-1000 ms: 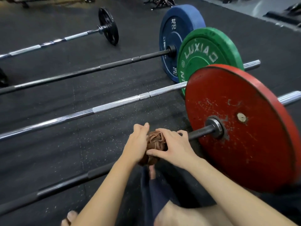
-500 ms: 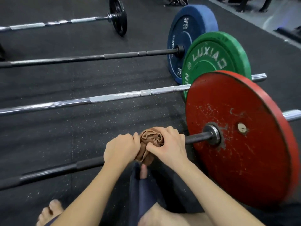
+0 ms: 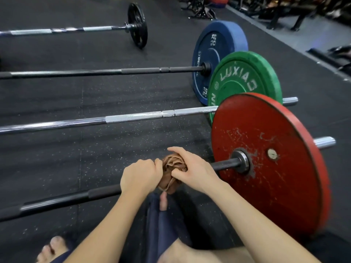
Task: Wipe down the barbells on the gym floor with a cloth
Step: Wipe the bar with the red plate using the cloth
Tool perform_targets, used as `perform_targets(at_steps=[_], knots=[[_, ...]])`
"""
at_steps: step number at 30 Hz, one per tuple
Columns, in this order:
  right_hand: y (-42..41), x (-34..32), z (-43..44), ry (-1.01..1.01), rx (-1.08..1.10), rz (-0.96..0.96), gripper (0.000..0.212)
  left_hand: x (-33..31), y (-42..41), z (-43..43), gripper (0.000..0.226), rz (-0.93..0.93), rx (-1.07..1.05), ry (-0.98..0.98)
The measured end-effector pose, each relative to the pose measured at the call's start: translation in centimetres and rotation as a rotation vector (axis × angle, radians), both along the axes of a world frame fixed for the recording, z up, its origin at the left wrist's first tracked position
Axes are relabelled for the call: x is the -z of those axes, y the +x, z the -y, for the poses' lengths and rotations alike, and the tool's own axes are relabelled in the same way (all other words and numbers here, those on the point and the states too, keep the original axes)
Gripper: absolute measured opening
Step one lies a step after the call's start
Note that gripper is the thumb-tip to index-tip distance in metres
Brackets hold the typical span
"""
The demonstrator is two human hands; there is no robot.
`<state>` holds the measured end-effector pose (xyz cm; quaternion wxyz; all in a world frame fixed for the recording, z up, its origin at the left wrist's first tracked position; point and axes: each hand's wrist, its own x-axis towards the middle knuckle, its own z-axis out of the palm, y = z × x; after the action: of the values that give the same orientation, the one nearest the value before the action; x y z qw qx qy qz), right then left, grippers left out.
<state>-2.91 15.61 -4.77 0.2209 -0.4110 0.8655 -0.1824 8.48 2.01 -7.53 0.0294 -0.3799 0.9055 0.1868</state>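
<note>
Dark speckled rubber floor (image 3: 57, 158), distant racks (image 3: 281, 14)

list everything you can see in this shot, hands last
nearest barbell: one, dark, across the front, under both hands
other barbells: three, silver, black, silver, lying behind it
red plate: one, scuffed, right end of nearest barbell
green plate: one, on the second bar
blue plate: one, on the third bar
black plate: one, small, on the farthest bar
cloth: one, brown, bunched round the nearest barbell between the hands
floor: black speckled rubber
racks: dark, far right, count unclear
shorts: dark blue, bottom centre
bare foot: one, bottom left
left hand: grips the nearest barbell beside the cloth
right hand: holds the cloth
</note>
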Motion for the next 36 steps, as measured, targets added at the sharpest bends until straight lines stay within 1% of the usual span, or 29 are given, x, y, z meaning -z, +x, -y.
perform_targets(at_steps=[1, 3, 5, 7, 10, 13, 15, 17, 19, 22, 26, 29, 32, 34, 36], knots=[[-0.5, 0.0, -0.3, 0.015, -0.011, -0.027, 0.052, 0.0, 0.1, 0.0, 0.055, 0.001, 0.008, -0.010], [-2.4, 0.0, -1.7, 0.064, 0.008, -0.083, 0.042, 0.1, 0.2, -0.1, 0.058, 0.004, 0.022, -0.027], [-4.6, 0.1, -3.5, 0.103, 0.076, -0.130, 0.035, -0.1, 0.4, -0.3, 0.058, 0.006, 0.021, -0.027], [-5.7, 0.3, -4.6, 0.098, 0.142, -0.156, 0.032, -0.1, 0.4, -0.5, 0.058, -0.006, 0.016, -0.030], [-4.3, 0.5, -3.5, 0.086, 0.167, -0.257, 0.029, -0.1, 0.3, -0.5, 0.056, -0.013, 0.031, -0.039], [-1.7, 0.9, -1.8, 0.037, 0.096, -0.308, 0.032, 0.0, 0.2, -0.3, 0.058, -0.007, 0.049, -0.043], [-1.4, 0.7, -1.5, 0.053, 0.041, -0.316, 0.034, -0.1, 0.1, -0.3, 0.058, -0.002, 0.055, -0.045], [-2.6, 0.2, -2.4, 0.084, 0.042, -0.292, 0.034, -0.1, 0.3, -0.3, 0.058, 0.002, 0.053, -0.038], [-4.6, -0.2, -4.2, 0.108, 0.100, -0.281, 0.032, -0.1, 0.5, -0.3, 0.058, 0.003, 0.048, -0.033], [-6.6, -0.1, -6.4, 0.084, 0.219, -0.279, 0.026, 0.1, 0.4, -0.2, 0.062, 0.013, 0.067, -0.031], [-5.0, 1.2, -6.4, 0.019, 0.280, -0.386, 0.029, 0.3, 0.2, 0.2, 0.068, 0.022, 0.100, -0.028], [-4.7, 1.2, -6.9, -0.024, 0.265, -0.379, 0.035, 0.4, -0.1, 0.3, 0.069, 0.026, 0.108, -0.017], [-4.0, 0.8, -7.4, -0.015, 0.236, -0.366, 0.043, 0.7, 0.0, 0.4, 0.067, 0.050, 0.091, 0.004], [-3.4, 0.2, -7.6, -0.067, 0.270, -0.468, 0.049, 0.7, -0.2, 0.3, 0.066, 0.057, 0.088, 0.011], [-3.8, -0.3, -7.7, -0.156, 0.302, -0.641, 0.052, 0.8, -0.2, 0.4, 0.066, 0.060, 0.086, 0.004]])
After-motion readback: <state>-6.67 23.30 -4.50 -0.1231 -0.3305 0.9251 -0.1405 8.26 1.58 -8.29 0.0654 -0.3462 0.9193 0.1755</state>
